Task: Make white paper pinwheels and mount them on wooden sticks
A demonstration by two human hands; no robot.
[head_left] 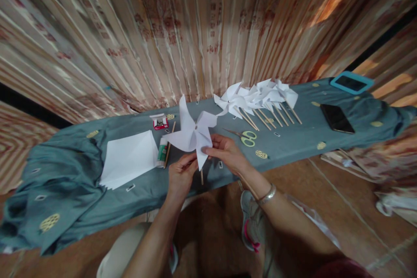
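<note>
A white paper pinwheel (190,132) with a pin at its centre is held upright above the near side of the table. Its thin wooden stick (202,177) shows below the blades. My left hand (181,173) is closed behind the lower left blade; what its fingertips pinch is partly hidden. My right hand (224,153), with a silver bangle at the wrist, grips the lower right blade between thumb and fingers. Just left of the pinwheel stand a green and white glue stick (162,153) and a loose wooden stick (170,143).
White paper sheets (128,158) lie stacked at left, with a small red box (160,122) behind them. Green-handled scissors (248,138) lie right of my hands. Several finished pinwheels (257,97) overlap at the back. A phone (337,118) and a blue-framed device (352,82) lie far right.
</note>
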